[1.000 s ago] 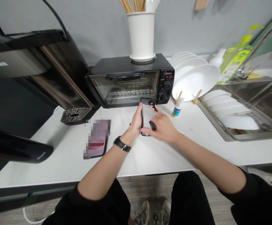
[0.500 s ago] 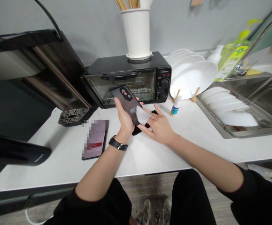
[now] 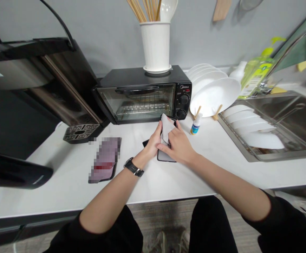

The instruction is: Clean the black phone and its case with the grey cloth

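Observation:
My left hand (image 3: 153, 141) grips the left edge of a frosted grey phone case (image 3: 165, 156) with a black rim, held upright just above the counter. In my right hand (image 3: 179, 142) is a whitish wiping cloth (image 3: 166, 128), pressed against the upper part of the case. The fingers and cloth hide much of the case. Behind my left hand, the corner of a dark, flat phone-like object (image 3: 145, 143) shows on the counter. A small spray bottle (image 3: 195, 125) with a blue label stands to the right of my hands.
A black toaster oven (image 3: 142, 79) bears a white cup (image 3: 156, 45) of chopsticks. A device with a blurred screen (image 3: 105, 160) lies left, near a black drink machine (image 3: 81, 131). Right are racked plates (image 3: 216, 95), a sink (image 3: 258, 158) with dishes and a green soap bottle (image 3: 258, 77).
The phone case has been lowered and turned from a slant to nearly straight. My right hand has brought the cloth to its upper part. The head view has shifted slightly.

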Motion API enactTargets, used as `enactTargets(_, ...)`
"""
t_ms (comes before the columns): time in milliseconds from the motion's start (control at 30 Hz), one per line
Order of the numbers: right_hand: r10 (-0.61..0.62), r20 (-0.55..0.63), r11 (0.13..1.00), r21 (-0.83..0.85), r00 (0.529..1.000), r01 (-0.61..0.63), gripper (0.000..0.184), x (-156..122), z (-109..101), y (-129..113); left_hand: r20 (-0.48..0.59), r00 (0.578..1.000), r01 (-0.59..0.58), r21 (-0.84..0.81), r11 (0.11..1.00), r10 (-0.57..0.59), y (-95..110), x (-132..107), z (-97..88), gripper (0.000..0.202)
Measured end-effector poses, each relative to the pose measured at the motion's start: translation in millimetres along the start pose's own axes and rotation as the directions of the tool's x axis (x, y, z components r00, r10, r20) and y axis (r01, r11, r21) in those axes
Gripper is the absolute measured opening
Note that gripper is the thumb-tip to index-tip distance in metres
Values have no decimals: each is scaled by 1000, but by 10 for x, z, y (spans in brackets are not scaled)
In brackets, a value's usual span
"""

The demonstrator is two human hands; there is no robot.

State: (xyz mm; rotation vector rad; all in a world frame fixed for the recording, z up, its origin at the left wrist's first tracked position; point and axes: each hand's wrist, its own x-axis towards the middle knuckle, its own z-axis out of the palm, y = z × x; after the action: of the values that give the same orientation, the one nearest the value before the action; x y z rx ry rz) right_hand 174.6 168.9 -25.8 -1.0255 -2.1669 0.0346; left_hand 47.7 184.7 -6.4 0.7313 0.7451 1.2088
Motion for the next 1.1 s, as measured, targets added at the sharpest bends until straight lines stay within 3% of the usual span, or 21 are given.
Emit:
enactTargets(133,-2,23,999,33,1000,1,80,21,-34,-18,-70,998,-7,-86,996,1,0,29,22,39)
enactTargets(267,-134,43,987,95,990,130,65,7,-48,-62,-104,994,28,-104,994,-39,64,30,-24,57)
enactTargets(333,-212,26,969,132,977,207,59,-6,-64,-99,-76,997,-8,-107,994,0,135,6,-45,68)
enactTargets(400,-251,3,959,136,968,248,54,-15,-88,-140,-94,990,-116,-108,987,105,207,-19,-51,72)
enactTargets(467,-243,-3,964,114,970,242,51,-19,-114,-174,-162,961,-240,-92,966,224,264,-33,-46,72)
enactTargets(600,-148,22,987,67,989,146,53,-16,-136,-204,-287,865,-437,-29,899,412,328,-31,-41,62)
enactTargets(733,-72,60,997,-21,996,74,60,-10,-101,-211,-299,823,-497,34,867,484,335,-11,-55,61)
enactTargets(967,-63,114,991,-109,991,76,76,-20,-13,-228,-233,886,-400,51,915,400,219,10,-46,67)
enactTargets(1100,-50,93,991,-122,994,61,84,-26,26,-185,-146,955,-256,34,966,258,80,42,-47,68)
